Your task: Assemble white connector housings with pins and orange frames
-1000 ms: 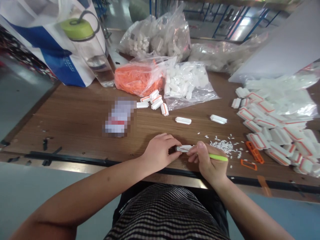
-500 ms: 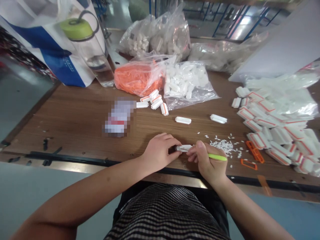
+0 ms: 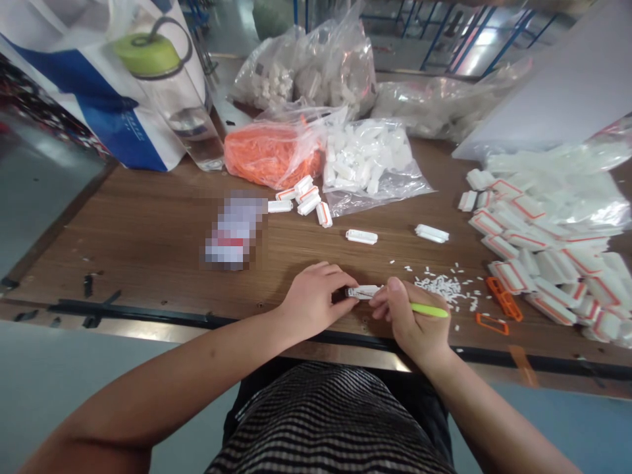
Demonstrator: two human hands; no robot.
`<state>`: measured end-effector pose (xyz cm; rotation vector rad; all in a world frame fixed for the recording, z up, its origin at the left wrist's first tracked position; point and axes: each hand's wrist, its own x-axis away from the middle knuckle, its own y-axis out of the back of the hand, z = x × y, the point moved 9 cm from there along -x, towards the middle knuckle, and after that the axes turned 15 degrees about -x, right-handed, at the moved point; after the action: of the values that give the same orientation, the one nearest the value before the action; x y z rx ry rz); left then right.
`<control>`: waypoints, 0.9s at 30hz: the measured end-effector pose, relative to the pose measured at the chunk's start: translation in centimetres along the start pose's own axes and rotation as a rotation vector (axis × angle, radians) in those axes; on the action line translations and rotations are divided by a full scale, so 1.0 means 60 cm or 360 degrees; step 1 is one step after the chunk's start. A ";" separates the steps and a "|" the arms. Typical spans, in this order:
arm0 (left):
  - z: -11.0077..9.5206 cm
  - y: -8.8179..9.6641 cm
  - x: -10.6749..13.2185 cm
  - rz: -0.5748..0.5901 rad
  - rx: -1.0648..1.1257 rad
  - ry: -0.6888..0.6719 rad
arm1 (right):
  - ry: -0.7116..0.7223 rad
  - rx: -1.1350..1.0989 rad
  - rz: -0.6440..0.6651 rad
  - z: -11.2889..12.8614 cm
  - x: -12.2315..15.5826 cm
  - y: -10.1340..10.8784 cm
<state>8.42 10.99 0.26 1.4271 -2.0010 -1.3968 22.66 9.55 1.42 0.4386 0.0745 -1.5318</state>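
Observation:
Near the front edge of the table, my left hand [image 3: 316, 301] pinches one end of a small white plastic housing [image 3: 364, 291] between thumb and fingers. My right hand [image 3: 412, 319] is closed round a slim tool with a lime-green handle [image 3: 429, 309]. Its thin tip reaches over the white housing, and the right fingertips come close to the housing's other end. Just beyond the right hand lies a scatter of tiny white pieces [image 3: 439, 288]. Fine detail inside the housing is too small to make out.
Orange frames [image 3: 503, 299] lie right of the tiny pieces, before a heap of white housings with orange edging [image 3: 548, 257]. Bags of orange parts [image 3: 271, 157] and white parts [image 3: 368, 158] stand behind. At the left are a blurred-out object [image 3: 234, 230] and a green-capped bottle [image 3: 192, 125].
Both hands stay in nearly the same place, still holding the housing and the green-handled tool. Only a very slight shift of the view shows.

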 end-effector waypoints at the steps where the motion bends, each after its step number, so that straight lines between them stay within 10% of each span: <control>1: 0.000 0.000 0.000 -0.0001 0.0003 -0.0002 | 0.0000 0.0010 0.0020 0.001 -0.001 -0.003; 27: 0.004 -0.001 0.001 -0.0009 0.0044 0.0032 | -0.0021 -0.0041 -0.0090 -0.009 0.009 0.010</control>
<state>8.26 11.07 0.09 1.4535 -2.0133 -1.3569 23.37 9.21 0.88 0.4085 0.0970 -1.5874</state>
